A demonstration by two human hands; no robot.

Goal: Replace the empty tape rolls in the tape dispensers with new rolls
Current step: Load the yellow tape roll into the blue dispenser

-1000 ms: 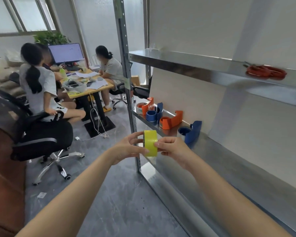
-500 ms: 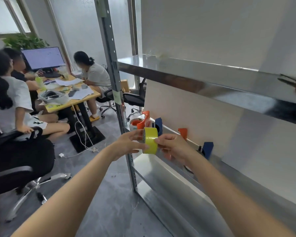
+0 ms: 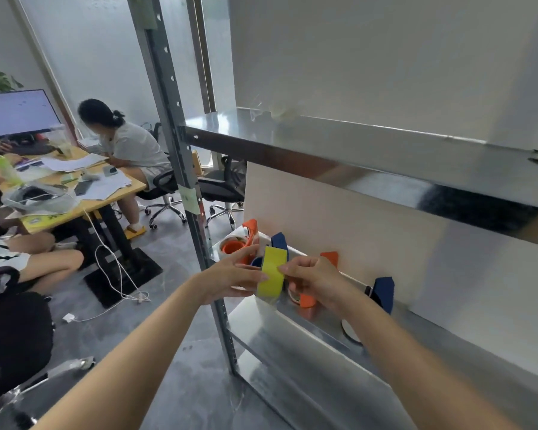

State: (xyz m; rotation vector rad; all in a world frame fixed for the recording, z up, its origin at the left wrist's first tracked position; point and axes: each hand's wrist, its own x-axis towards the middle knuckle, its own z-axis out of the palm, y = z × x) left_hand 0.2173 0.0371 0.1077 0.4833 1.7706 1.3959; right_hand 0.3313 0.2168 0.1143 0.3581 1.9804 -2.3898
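A yellow tape roll [image 3: 272,273] is held on edge between both my hands, in front of the metal shelf [image 3: 320,324]. My left hand [image 3: 230,279] holds its left side with fingers and thumb. My right hand [image 3: 314,282] pinches its right side. Behind the roll, tape dispensers stand in a row on the shelf: an orange dispenser [image 3: 241,243] at the far left, a blue dispenser [image 3: 280,242] beside it, a second orange dispenser [image 3: 308,299] partly hidden by my right hand, and a blue dispenser [image 3: 384,293] further right.
A steel upright post [image 3: 180,169] stands just left of my hands. An upper shelf [image 3: 354,150] juts out above the dispensers. To the left, people sit at a cluttered desk [image 3: 75,193] with a monitor [image 3: 16,113]; a black office chair [image 3: 10,333] stands near my left arm.
My view has moved closer to the shelf and turned right. Both hands have kept their hold on the yellow roll and carried it nearer to the dispensers.
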